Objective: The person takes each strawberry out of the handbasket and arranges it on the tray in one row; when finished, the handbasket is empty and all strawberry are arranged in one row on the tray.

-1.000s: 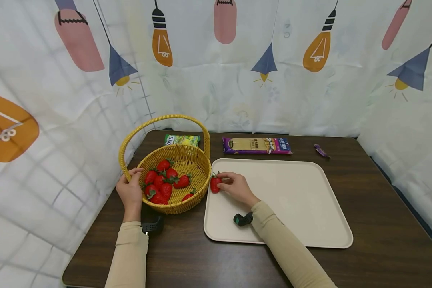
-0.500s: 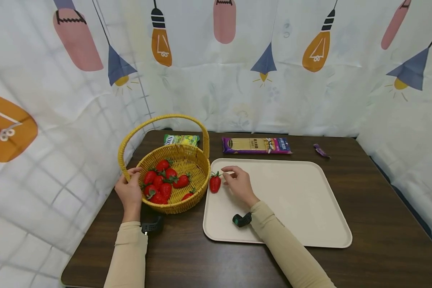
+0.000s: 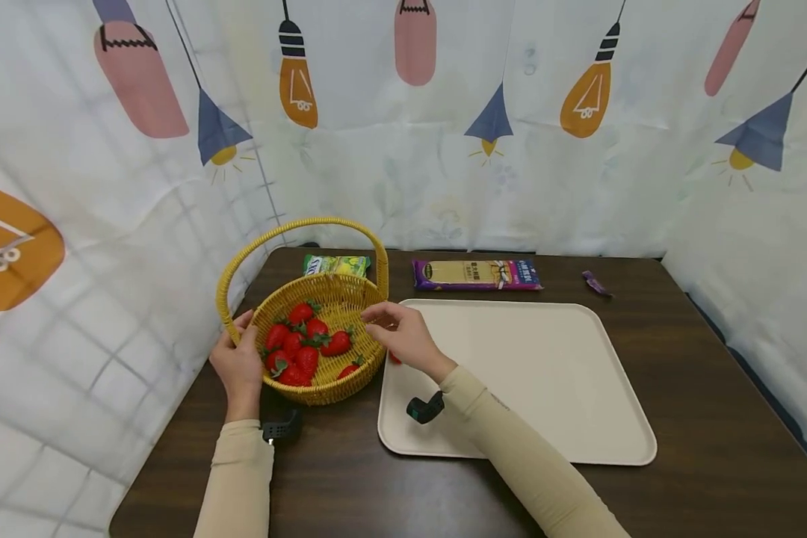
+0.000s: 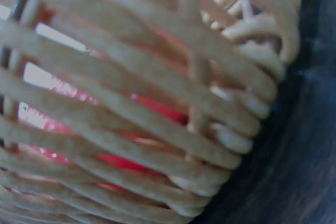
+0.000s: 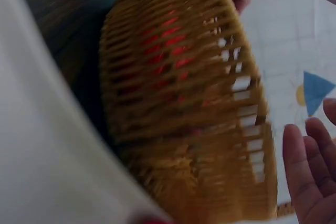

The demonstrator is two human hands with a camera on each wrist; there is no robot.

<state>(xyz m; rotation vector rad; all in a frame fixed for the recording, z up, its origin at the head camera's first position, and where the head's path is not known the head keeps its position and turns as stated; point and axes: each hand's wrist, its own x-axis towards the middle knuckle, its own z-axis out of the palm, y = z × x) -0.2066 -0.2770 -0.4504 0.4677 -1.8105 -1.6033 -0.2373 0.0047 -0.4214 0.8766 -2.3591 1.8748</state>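
My left hand point(image 3: 238, 366) grips the yellow wicker basket point(image 3: 332, 394) at its left rim, by the foot of the arched handle point(image 3: 332, 220). Inside the basket lies a heap of red strawberries point(image 3: 306, 360) with green leaves, and a single strawberry point(image 3: 350, 368) lies apart at the right. Above the basket's right rim is my right hand point(image 3: 406, 336), its fingers loosely bent with nothing between them. A strawberry point(image 3: 394, 359) on the tray's left edge is mostly hidden below that hand. The left wrist view shows only the blurred basket weave point(image 4: 131, 77) with red behind it.
A cream tray point(image 3: 538, 388) lies right of the basket on the dark wooden table point(image 3: 350, 478). Behind it are a purple-and-yellow food packet point(image 3: 477, 275) and a small purple wrapped sweet point(image 3: 597, 284). A green packet point(image 3: 336, 265) sits behind the basket.
My right hand let go of a strawberry at the tray's left edge, then moved left to above the basket's right rim. My left hand keeps its hold on the basket.
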